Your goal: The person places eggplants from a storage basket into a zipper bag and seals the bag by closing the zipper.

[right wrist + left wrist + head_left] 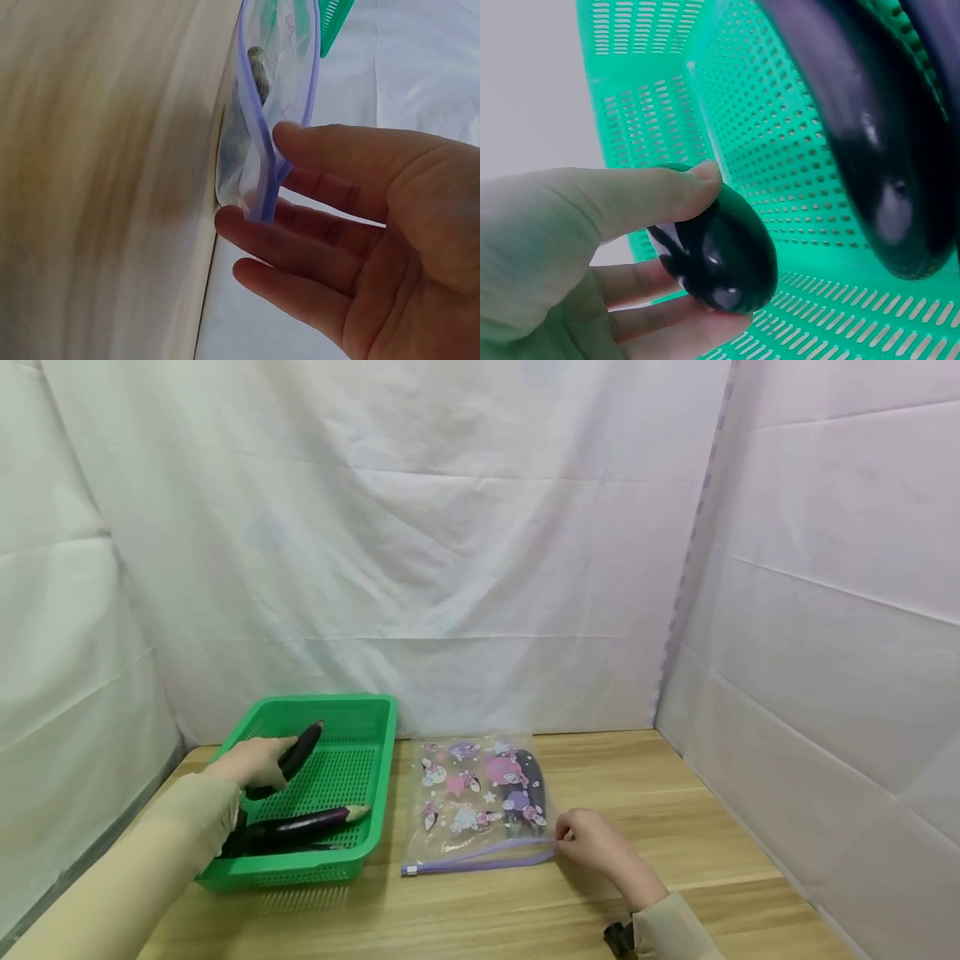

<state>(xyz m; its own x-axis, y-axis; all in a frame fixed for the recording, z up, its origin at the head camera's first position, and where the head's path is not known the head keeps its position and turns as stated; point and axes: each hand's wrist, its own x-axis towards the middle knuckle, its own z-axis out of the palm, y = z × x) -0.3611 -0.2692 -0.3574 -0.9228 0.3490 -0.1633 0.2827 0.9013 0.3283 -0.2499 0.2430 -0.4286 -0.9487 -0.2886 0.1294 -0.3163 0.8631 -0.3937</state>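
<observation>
My left hand (pixel 251 763) grips a dark eggplant (pixel 302 753) over the green basket (pixel 388 777), thumb on one side and fingers on the other. In the left wrist view the rounded end of this eggplant (pixel 735 259) shows between thumb and fingers. At the right corner of a clear printed zip bag (pixel 457 793), my right hand (pixel 603 852) pinches the purple zip edge (pixel 268 172). The bag lies flat with its mouth parted towards me. Inside, along its right side, is another eggplant (pixel 534 777), its stem end (pixel 257 71) visible through the mouth.
More eggplants (pixel 300 828) lie in the near part of the basket. The bag's slider (pixel 410 870) is at the left end of the zip. White cloth (pixel 450 552) hangs behind and at both sides of the wooden table (pixel 630 777).
</observation>
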